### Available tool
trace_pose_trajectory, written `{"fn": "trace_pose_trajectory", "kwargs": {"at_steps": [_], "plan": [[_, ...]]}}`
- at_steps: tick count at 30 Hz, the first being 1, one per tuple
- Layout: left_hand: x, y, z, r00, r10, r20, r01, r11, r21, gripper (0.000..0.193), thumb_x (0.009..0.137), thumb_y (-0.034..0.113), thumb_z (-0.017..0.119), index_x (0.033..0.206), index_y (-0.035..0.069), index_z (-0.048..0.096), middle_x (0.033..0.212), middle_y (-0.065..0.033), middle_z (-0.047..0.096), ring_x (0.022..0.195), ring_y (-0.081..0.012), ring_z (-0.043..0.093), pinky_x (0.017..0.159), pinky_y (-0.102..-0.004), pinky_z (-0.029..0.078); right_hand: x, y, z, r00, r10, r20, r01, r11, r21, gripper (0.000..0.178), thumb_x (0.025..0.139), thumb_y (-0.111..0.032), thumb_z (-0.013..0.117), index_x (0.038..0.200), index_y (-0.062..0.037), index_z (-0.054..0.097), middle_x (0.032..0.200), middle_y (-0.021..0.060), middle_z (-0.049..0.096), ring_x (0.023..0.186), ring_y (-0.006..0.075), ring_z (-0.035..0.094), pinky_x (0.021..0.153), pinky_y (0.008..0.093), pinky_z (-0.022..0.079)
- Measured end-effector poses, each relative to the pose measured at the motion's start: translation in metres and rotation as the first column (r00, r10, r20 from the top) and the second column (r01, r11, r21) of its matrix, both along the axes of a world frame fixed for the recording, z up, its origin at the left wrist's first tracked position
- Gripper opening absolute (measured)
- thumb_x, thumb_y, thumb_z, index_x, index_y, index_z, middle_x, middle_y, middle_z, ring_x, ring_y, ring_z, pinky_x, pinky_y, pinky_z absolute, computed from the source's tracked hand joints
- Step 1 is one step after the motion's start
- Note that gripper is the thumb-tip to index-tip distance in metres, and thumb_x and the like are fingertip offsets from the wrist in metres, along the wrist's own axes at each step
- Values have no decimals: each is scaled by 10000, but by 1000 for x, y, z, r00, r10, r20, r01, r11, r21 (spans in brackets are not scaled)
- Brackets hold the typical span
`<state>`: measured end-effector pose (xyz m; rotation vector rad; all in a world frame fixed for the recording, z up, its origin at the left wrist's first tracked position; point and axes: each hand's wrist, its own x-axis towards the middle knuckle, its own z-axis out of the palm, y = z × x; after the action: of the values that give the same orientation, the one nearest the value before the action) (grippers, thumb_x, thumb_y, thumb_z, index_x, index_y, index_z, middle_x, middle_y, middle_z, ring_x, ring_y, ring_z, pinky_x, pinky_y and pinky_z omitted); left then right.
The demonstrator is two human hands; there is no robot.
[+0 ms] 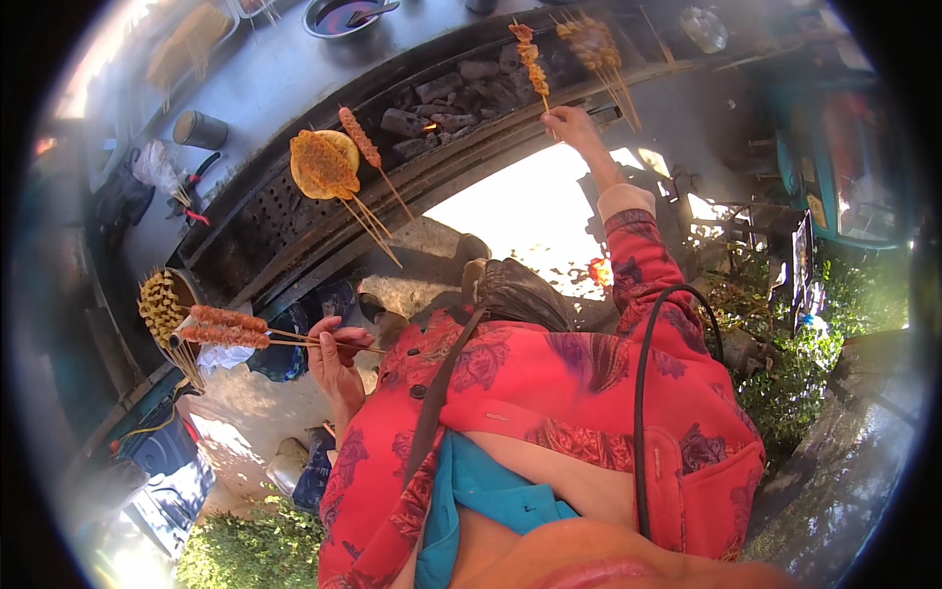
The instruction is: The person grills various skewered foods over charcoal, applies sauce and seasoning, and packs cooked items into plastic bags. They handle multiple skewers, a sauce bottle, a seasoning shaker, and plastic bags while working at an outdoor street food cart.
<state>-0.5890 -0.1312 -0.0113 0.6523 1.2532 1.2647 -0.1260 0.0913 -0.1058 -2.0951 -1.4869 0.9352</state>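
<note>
At the lower left, my left hand (337,371) is closed round the thin sticks of a few pink sausage skewers (228,334), which point left, away from the grill. My right hand (577,130) reaches forward and pinches the lower end of a browned meat skewer (530,61), its meat over the charcoal grill (471,147). Round flatbread (339,157) lies on the grill's left part, with reddish seasoned skewers (320,169) on top. Beside it rests a single sausage skewer (360,137). More meat skewers (589,44) lie bunched at the grill's right, partly hazy with smoke.
Black charcoal (442,103) with a small flame sits mid-grill. Yellowish zigzag skewers (160,307) stand by a round container (186,287) at the left end. Behind the grill, a metal counter (265,74) carries a can (200,130) and a bowl of dark red liquid (345,18).
</note>
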Motion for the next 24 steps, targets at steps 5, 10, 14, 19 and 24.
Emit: {"fn": "trace_pose_trajectory", "kwargs": {"at_steps": [5,10,14,19,24], "plan": [[-2,-3,-1,1000,9,7,-9,1000,-14,299,990,270,371,1091,12,482,813,-144,633,679,-211,629,683,-330,526,-6,1,10,996,24,84,-24,1000,-4,278,840,-272,571,929,-27,669,737,87,671,709,204,641,678,337,483],[-3,-5,-1,1000,6,16,-6,1000,-2,301,990,269,370,1091,9,481,809,-145,634,678,-211,632,680,-329,528,-3,5,6,994,-3,111,3,1000,0,283,840,-277,567,929,-30,671,748,93,674,732,230,647,696,343,482],[-6,-11,-3,999,2,44,-1,1000,-21,290,991,263,368,1081,14,485,802,-135,639,678,-205,635,676,-321,527,-3,11,4,981,49,186,-52,999,12,277,839,-274,568,938,-36,669,753,101,675,755,265,646,711,360,480],[-21,-28,4,995,20,99,-15,999,-43,271,988,262,379,1096,31,471,813,-125,642,705,-186,639,639,-283,520,17,11,8,866,66,496,-164,974,156,375,856,-339,563,1087,-48,618,897,165,662,869,262,643,758,364,500],[-45,-64,8,952,-57,302,98,988,-122,270,983,210,379,1196,48,415,764,-98,602,691,-160,600,633,-254,490,-227,26,128,919,377,-118,-354,918,179,330,868,-327,572,1049,-56,627,852,91,653,757,194,601,712,302,470]]}}
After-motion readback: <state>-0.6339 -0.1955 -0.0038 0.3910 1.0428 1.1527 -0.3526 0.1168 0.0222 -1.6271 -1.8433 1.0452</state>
